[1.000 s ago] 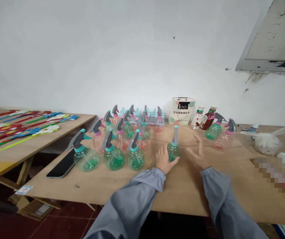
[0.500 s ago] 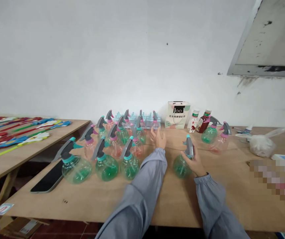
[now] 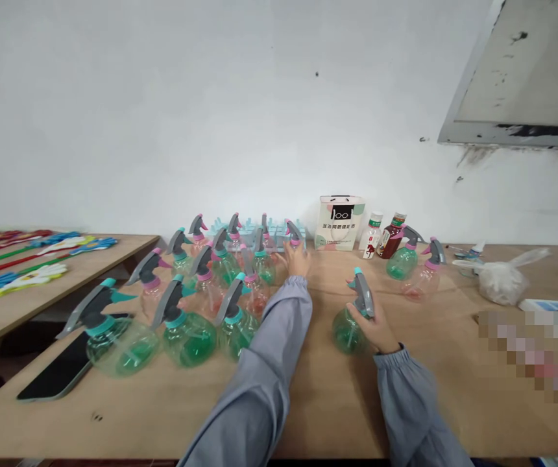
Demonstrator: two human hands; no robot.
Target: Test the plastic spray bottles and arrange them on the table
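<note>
At the back of the group, my left hand (image 3: 297, 261) is closed around the neck of a spray bottle with a grey and pink trigger head (image 3: 295, 231); the hand mostly hides its body. Closer to me, my right hand (image 3: 376, 322) grips the trigger head of a green-tinted spray bottle (image 3: 347, 334) with a teal collar, which stands on the wooden table (image 3: 318, 415). Left of my left forearm stand several more spray bottles, such as a green one (image 3: 194, 340) in front and a pink one (image 3: 211, 295) behind it.
A phone (image 3: 58, 371) lies at the left under a spray bottle's nozzle. Pale blue racks (image 3: 272, 239), a paper bag (image 3: 340, 227) and two drink bottles (image 3: 371, 237) line the wall. Farther right are two spray bottles (image 3: 420, 282) and a knotted plastic bag (image 3: 503, 282).
My left hand has closed on the spray bottle at the back, whose head now leans and is turned. My right hand keeps its hold on the green one. The view has shifted slightly.
</note>
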